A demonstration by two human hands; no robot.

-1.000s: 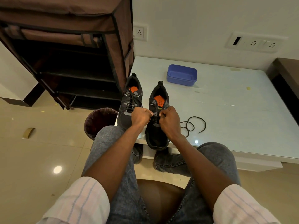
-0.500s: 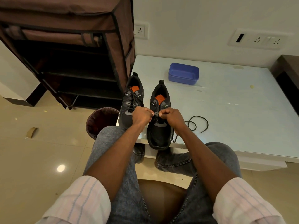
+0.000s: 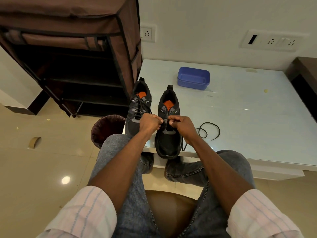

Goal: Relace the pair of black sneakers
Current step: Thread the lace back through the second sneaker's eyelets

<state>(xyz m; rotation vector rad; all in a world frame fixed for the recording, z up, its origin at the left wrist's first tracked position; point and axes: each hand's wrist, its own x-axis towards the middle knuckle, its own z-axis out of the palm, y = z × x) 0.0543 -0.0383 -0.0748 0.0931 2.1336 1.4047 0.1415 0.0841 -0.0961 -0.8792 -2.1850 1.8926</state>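
Resting on the near left edge of the white table (image 3: 240, 117), the pair of black sneakers stands side by side with toes toward the person; the left sneaker (image 3: 137, 114) is laced. Both hands work close together over the eyelets of the right sneaker (image 3: 169, 140): the left hand (image 3: 149, 122) and right hand (image 3: 182, 124) each have fingers curled, pinching the black lace (image 3: 208, 131), whose free length trails in loops on the table to the right. A blue tub (image 3: 193, 78) sits farther back, well apart.
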